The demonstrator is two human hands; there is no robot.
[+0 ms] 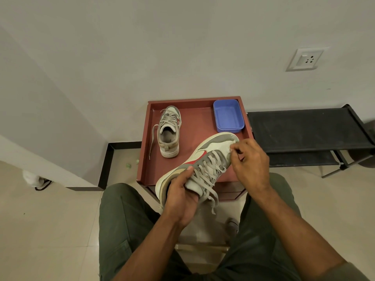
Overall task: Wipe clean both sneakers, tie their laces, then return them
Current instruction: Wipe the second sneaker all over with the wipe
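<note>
I hold a grey and off-white sneaker with a red side mark [205,159] tilted above the front of a red-brown tray table [194,122]. My left hand [180,193] grips its heel and collar from below, thumb on the side. My right hand [248,159] has curled fingers pressed on the toe area; whether it pinches a cloth is hidden. This sneaker's laces hang loose toward my lap. The second sneaker [168,131] stands upright on the tray's back left, toe toward the wall, one untied lace trailing down its left side.
A blue plastic tub [228,115] sits at the tray's back right corner. A black low rack [304,128] stands to the right against the wall. My legs in green trousers flank the table. A wall socket [304,59] is up right. Tiled floor lies to the left.
</note>
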